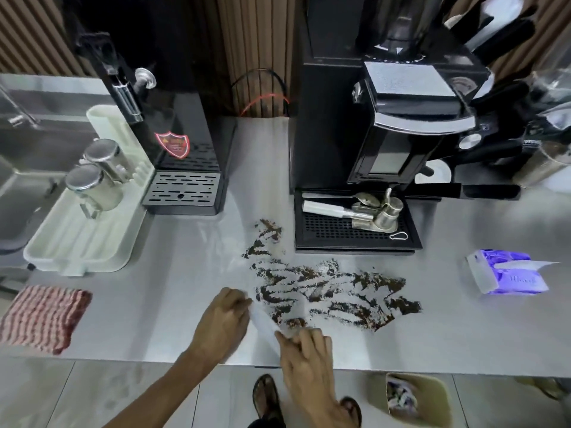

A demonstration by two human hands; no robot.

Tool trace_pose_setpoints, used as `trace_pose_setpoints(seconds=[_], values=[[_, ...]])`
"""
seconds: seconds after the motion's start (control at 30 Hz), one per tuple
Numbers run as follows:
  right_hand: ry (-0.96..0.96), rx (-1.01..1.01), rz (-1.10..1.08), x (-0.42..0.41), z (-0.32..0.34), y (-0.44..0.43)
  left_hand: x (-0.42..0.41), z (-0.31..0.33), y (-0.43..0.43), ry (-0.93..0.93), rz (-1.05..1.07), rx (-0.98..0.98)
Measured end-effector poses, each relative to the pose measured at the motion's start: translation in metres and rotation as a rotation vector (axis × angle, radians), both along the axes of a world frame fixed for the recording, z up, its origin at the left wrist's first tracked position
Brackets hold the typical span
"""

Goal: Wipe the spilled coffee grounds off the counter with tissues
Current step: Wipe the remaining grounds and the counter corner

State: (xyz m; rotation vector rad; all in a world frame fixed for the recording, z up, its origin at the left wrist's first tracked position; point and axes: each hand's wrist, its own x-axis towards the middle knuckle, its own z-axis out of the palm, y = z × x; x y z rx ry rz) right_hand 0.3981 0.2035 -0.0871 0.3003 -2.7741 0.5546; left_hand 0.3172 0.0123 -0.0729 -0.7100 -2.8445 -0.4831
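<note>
Dark brown, gritty coffee grounds (327, 291) lie smeared in streaks across the smooth grey metal counter (185, 273). I note the left hand (221, 322) and right hand (304, 353) each pinching one end of a thin white tissue (262, 322) stretched at the smear's near edge.

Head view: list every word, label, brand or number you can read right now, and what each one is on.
Nothing reads cleanly.
Red shield sticker on the black dispenser: small print, too blurred to read.
Purple tissue pack: a light word on its front, too blurred to read.
Tissue held by the left hand and right hand: no print seen.
</note>
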Motion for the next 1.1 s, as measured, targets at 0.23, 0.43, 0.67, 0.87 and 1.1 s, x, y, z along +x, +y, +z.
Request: trace_pose_setpoints(seconds=[0.23,0.43,0.67,0.87,1.1], values=[[0.075,-0.031,0.004,0.001,0.009,0.006,0.0,-0.003,0.008,-0.121,0.15,0.183],[-0.081,0.046,0.176,-0.008,-0.001,-0.054,-0.004,-0.003,-0.041,-0.075,0.312,0.02],[-0.054,0.051,0.026,-0.022,0.005,-0.06,-0.029,0.003,-0.019,-0.03,0.216,-0.112],[-0.087,0.044,-0.06,-0.009,-0.001,-0.029,-0.029,-0.007,0.015,0.02,0.13,-0.169],[-0.083,0.017,-0.193,0.011,0.0,0.012,-0.022,-0.009,0.06,0.054,0.02,-0.151]])
